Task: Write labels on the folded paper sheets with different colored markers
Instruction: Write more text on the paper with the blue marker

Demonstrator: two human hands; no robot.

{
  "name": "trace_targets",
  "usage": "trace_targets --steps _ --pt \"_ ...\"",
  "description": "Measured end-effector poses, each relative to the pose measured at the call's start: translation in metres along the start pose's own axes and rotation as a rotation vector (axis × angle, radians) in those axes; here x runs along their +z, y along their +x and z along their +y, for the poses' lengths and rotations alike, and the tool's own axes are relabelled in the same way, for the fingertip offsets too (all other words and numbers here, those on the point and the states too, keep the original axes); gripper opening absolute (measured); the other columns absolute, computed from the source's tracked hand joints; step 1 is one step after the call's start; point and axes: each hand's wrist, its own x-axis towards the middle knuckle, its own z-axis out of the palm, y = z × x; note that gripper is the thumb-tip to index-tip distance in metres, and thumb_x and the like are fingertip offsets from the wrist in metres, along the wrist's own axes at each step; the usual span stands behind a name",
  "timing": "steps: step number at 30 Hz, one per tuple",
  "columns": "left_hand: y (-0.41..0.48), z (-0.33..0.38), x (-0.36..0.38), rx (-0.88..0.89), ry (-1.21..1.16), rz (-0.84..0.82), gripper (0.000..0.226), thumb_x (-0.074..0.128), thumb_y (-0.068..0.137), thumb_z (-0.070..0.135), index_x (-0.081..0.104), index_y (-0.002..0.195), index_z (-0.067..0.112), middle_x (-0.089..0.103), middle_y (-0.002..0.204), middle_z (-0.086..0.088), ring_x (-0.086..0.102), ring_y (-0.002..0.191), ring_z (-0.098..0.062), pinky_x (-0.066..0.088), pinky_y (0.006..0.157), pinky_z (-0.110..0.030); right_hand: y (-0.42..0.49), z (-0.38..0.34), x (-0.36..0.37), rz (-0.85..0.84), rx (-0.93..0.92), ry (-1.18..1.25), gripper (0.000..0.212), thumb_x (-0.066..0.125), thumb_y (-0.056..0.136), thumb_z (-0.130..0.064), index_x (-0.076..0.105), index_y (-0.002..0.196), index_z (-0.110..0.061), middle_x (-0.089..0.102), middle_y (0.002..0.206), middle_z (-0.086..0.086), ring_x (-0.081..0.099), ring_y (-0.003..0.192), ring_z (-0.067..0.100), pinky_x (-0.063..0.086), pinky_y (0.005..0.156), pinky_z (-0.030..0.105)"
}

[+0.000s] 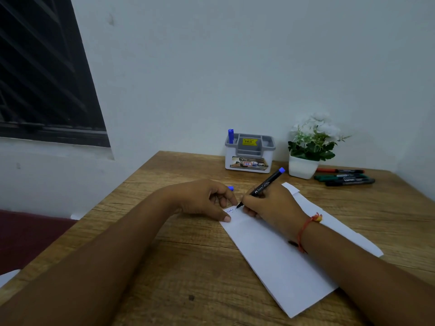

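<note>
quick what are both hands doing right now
Left hand: holds a blue cap, thumb pressing the paper.
Right hand: grips the blue marker, tip on the paper.

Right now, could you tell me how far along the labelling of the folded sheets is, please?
Early. Done: a little blue writing on the top folded sheet. In hand: the right hand holds the blue marker, tip on paper; the left hand pins the corner and seems to hold a blue cap. Left: the lower sheet shows no writing; the red marker, green marker and black marker lie aside.
</note>
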Motion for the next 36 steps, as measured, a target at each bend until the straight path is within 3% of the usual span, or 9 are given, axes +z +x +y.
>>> trace_targets --steps 4,23,36 --pt "0.0006 -0.0012 0.0008 0.021 0.009 0.01 0.046 0.081 0.075 0.032 0.065 0.118 0.032 0.059 0.098 0.011 0.05 0.07 0.013 0.038 0.065 -0.005 -0.0001 -0.0016 -0.0006 -0.011 -0.003 -0.02 0.025 0.069 0.08 -0.031 0.075 0.071 -0.008 0.075 0.067 0.003 0.071 0.067 0.016 0.06 0.077 0.044" --pt "0.002 -0.0042 0.001 0.027 0.018 0.006 0.045 0.081 0.076 0.033 0.065 0.118 0.033 0.058 0.095 0.014 0.049 0.07 0.012 0.039 0.068 -0.01 0.0041 0.0024 0.0025 0.0 0.031 -0.032 0.027 0.068 0.077 -0.032 0.075 0.074 -0.006 0.075 0.069 0.007 0.073 0.073 0.026 0.061 0.076 0.05" --pt "0.0012 -0.0026 0.0018 0.022 0.016 0.012 0.044 0.081 0.076 0.032 0.065 0.117 0.032 0.058 0.095 0.014 0.049 0.067 0.012 0.038 0.063 -0.006 0.0021 0.0019 0.0014 0.05 0.05 -0.009 0.023 0.067 0.077 -0.026 0.072 0.067 -0.006 0.074 0.064 0.004 0.069 0.063 0.017 0.061 0.078 0.046"
